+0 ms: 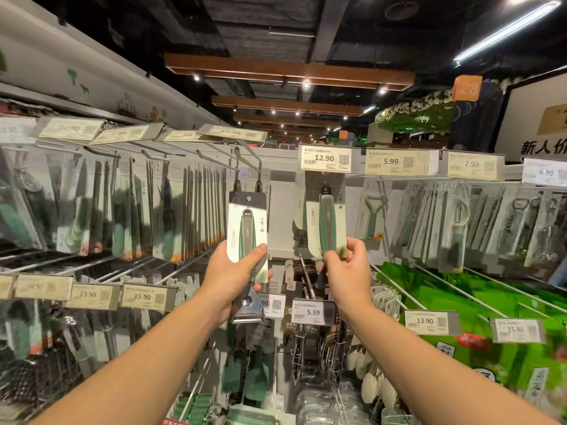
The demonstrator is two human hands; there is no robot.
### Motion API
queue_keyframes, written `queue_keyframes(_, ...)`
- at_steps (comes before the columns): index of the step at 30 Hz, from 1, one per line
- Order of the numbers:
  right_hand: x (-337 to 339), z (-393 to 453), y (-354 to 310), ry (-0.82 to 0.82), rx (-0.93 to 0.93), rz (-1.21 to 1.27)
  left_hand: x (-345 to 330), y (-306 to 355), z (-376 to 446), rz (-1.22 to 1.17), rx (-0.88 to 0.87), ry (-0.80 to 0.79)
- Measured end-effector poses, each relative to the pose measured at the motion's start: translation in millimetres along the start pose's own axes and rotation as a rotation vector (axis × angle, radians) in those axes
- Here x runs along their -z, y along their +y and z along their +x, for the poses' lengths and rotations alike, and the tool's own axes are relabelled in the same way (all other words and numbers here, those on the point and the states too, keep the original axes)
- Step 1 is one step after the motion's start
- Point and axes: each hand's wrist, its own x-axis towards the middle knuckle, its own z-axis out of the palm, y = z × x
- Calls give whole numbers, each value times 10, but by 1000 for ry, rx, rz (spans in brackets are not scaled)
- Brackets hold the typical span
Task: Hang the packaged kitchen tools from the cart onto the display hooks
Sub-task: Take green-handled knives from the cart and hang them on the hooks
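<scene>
My left hand (pixel 236 276) grips a carded green-handled tool package (pixel 247 231) by its lower part, held upright just below two dark display hooks (pixel 237 157). A metal blade end (pixel 248 312) sticks out under that hand. My right hand (pixel 345 271) pinches the bottom of a second green-handled package (pixel 328 223). Its top sits at a hook tip (pixel 325 190) under the 12.90 price tag (pixel 325 158). The cart is out of sight.
Rows of hanging packaged tools (pixel 190 210) fill the hooks on the left and the hooks (pixel 460 222) on the right. Price tags line the rails. Green packets (pixel 478 308) lie lower right. Wire racks and silicone brushes (pixel 245 381) hang below my arms.
</scene>
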Motion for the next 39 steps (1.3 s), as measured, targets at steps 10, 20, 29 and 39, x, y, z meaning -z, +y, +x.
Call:
queue_keyframes(10, -61, 288, 180, 66, -6, -75, -87, 4, 103, -24, 14, -42)
queue_keyframes(20, -208, 885, 346, 24, -224, 8, -225, 9, 301, 25, -5, -51)
queue_keyframes(29, -261, 1393, 573, -90, -410, 101, -188, 58, 483, 2, 75, -55)
queue_keyframes(39, -166, 1240, 475, -123, -259, -27, -259, 53, 634, -51, 106, -17)
